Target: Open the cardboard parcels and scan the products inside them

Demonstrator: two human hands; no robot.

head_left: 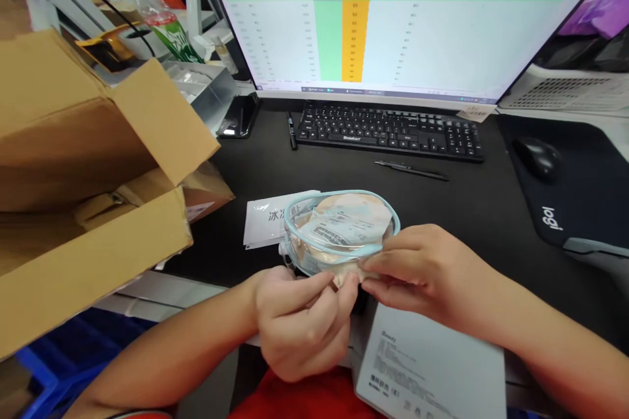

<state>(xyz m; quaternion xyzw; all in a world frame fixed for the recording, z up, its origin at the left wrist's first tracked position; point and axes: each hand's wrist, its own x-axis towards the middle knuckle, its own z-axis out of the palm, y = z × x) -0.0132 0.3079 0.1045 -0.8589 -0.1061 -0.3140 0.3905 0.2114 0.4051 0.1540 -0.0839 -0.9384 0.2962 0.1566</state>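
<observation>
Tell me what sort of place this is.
Likely a packing or order-processing desk: a monitor showing a spreadsheet, a keyboard, an open cardboard box, while the left hand and right hand pinch a clear pouch.

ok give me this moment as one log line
left hand: pinching pouch near edge | right hand: pinching same edge | pouch: above desk, before keyboard | box: open, left

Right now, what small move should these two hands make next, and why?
Probably draw the fingers apart along the near edge to open it: the left hand and right hand both pinch the same spot on the rim of the clear pouch, which looks closed with a packet inside.
</observation>
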